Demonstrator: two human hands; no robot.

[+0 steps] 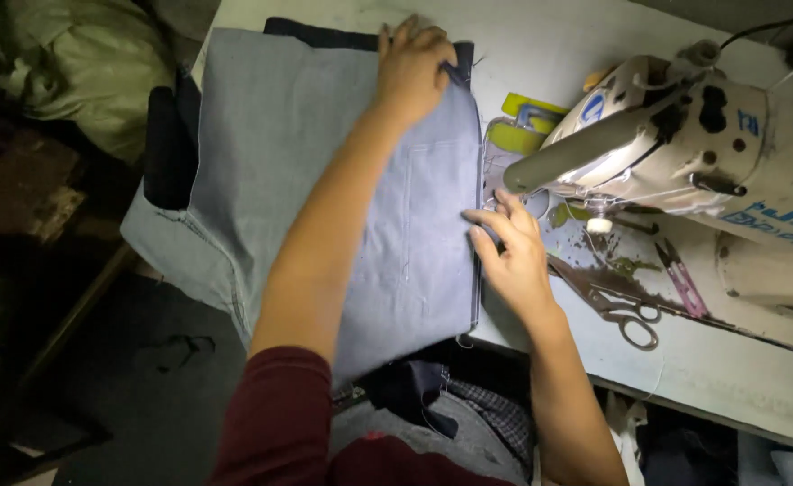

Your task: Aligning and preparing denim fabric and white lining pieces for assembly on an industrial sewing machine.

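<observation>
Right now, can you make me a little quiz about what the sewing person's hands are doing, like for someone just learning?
1. True or false: the left hand lies on the far end of the grey denim cloth.
2. Which lies on the table nearest the right hand? A) scissors B) a hammer C) a cup
3. Fill in: the right hand's fingertips touch the cloth's ____ edge, beside the sewing machine.

Key
1. True: it presses the far end, where the cloth's darker side shows.
2. A: the scissors lie just right of that hand.
3. Right: the edge that faces the machine.
</observation>
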